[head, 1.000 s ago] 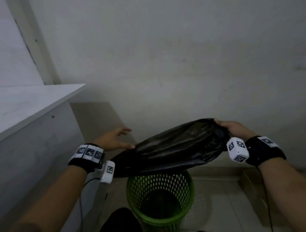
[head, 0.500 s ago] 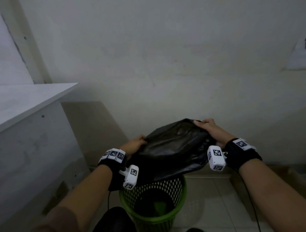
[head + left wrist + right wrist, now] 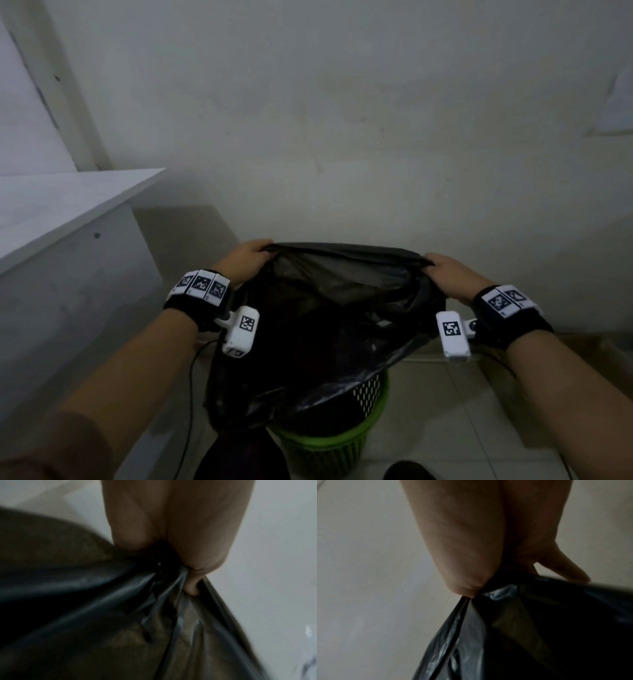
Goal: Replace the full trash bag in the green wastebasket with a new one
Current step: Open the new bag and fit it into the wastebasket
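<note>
While both hands (image 3: pixel 246 258) (image 3: pixel 445 274) pinched the black trash bag (image 3: pixel 329 342) open above the green wastebasket (image 3: pixel 342 442), lining it remained undone.

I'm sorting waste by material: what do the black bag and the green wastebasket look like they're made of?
The black bag looks like thin plastic film, glossy: it creases, drapes and catches pale highlights where the left hand and right hand grip its rim. The green wastebasket seems to be moulded plastic, fairly matte, with a perforated mesh wall.
</note>
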